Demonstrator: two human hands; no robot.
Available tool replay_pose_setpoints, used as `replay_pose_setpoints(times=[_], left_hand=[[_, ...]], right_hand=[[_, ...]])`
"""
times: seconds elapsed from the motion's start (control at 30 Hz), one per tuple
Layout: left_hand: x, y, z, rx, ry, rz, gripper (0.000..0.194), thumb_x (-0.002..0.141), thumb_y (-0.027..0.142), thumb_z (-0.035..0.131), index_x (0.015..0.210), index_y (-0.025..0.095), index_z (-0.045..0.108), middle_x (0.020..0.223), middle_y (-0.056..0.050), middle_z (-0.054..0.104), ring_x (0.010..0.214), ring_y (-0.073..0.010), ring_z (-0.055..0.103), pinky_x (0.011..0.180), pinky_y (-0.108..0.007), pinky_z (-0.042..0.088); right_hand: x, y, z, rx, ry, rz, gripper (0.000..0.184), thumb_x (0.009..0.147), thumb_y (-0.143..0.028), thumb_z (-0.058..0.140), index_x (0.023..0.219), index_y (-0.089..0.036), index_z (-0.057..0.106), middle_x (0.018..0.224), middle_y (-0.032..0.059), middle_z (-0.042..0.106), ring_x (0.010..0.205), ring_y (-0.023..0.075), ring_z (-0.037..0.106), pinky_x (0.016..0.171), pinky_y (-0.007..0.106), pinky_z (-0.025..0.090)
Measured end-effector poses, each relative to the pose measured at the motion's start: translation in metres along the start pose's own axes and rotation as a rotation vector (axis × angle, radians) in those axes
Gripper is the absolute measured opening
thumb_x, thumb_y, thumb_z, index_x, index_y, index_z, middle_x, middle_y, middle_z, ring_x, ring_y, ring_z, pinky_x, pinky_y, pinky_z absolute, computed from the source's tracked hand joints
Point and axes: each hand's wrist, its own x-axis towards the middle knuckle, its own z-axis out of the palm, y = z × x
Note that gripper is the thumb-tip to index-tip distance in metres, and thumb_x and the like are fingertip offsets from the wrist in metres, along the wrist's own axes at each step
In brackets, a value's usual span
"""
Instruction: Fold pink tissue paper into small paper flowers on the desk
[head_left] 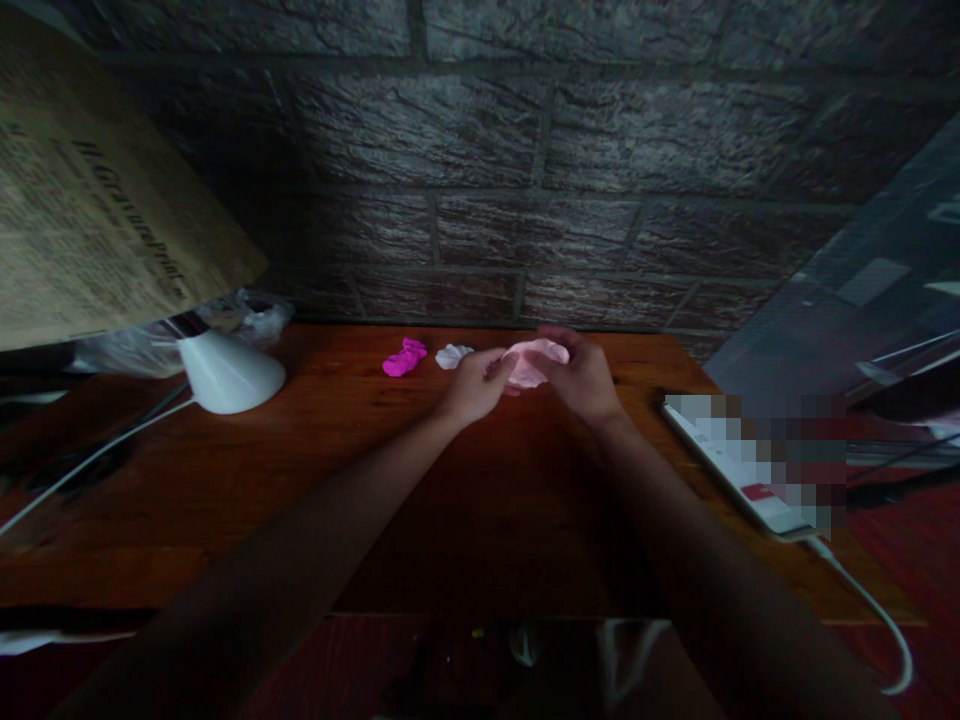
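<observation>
Pale pink piece already looks wide and flat, pinched by the left hand and right hand over the desk; white lump and bright pink lump lie unheld.

A shaded lamp and wooden desk suggest a home room.

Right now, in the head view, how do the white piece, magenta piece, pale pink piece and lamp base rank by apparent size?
Largest to smallest:
1. Lamp base
2. Pale pink piece, partly covered by the left hand and right hand
3. Magenta piece
4. White piece, perhaps partly hidden
</observation>
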Motion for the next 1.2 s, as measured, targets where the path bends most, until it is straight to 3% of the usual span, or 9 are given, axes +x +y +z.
replay_pose_setpoints(times=[0.2,0.43,0.67,0.8,0.97,1.2], left_hand=[[0.000,0.002,0.002,-0.014,0.078,-0.088,0.022,0.092,0.033,0.059,0.083,0.014,0.066,0.080,-0.003,0.066,0.069,-0.0120,0.066,0.061,-0.024,0.061],[-0.002,0.005,-0.003,0.154,0.037,-0.002,0.032,0.091,0.040,0.059,0.071,0.017,0.063,0.066,-0.002,0.066,0.060,-0.0124,0.062,0.058,-0.024,0.052],[0.001,0.006,-0.008,0.168,0.037,0.100,0.029,0.090,0.041,0.061,0.076,0.017,0.068,0.074,-0.001,0.070,0.067,-0.0122,0.060,0.066,-0.025,0.048],[0.001,0.003,-0.004,0.063,0.069,-0.027,0.024,0.088,0.038,0.066,0.081,0.016,0.071,0.075,-0.002,0.071,0.067,-0.0119,0.061,0.064,-0.024,0.050],[0.001,0.006,0.001,-0.230,0.017,-0.233,0.020,0.085,0.034,0.071,0.087,0.014,0.075,0.081,-0.005,0.075,0.072,-0.0125,0.068,0.070,-0.025,0.057],[0.000,0.008,-0.001,-0.325,-0.038,-0.253,0.021,0.081,0.031,0.077,0.093,0.013,0.076,0.091,-0.010,0.078,0.079,-0.0152,0.072,0.077,-0.028,0.061]], right_hand=[[-0.002,-0.002,0.001,0.061,-0.038,-0.016,0.047,0.072,-0.023,0.070,0.118,-0.015,0.067,0.108,0.0105,0.076,0.088,0.0222,0.073,0.082,0.039,0.059],[-0.002,-0.005,0.002,0.219,-0.103,-0.053,0.044,0.070,-0.021,0.070,0.113,-0.019,0.063,0.112,0.0106,0.076,0.100,0.0229,0.073,0.090,0.039,0.058],[-0.003,-0.009,0.001,0.258,-0.105,-0.067,0.037,0.071,-0.025,0.071,0.106,-0.020,0.062,0.109,0.0099,0.076,0.100,0.0233,0.072,0.090,0.040,0.058],[-0.003,-0.010,0.000,0.209,-0.116,-0.058,0.034,0.071,-0.025,0.070,0.104,-0.020,0.062,0.103,0.0078,0.076,0.092,0.0220,0.072,0.084,0.038,0.059],[-0.004,-0.014,0.000,0.190,-0.110,-0.057,0.036,0.071,-0.024,0.067,0.106,-0.020,0.060,0.101,0.0077,0.076,0.088,0.0217,0.072,0.079,0.036,0.059],[-0.008,-0.021,0.003,0.199,-0.136,-0.091,0.038,0.074,-0.022,0.063,0.112,-0.020,0.059,0.111,0.0098,0.075,0.097,0.0228,0.072,0.086,0.038,0.059]])
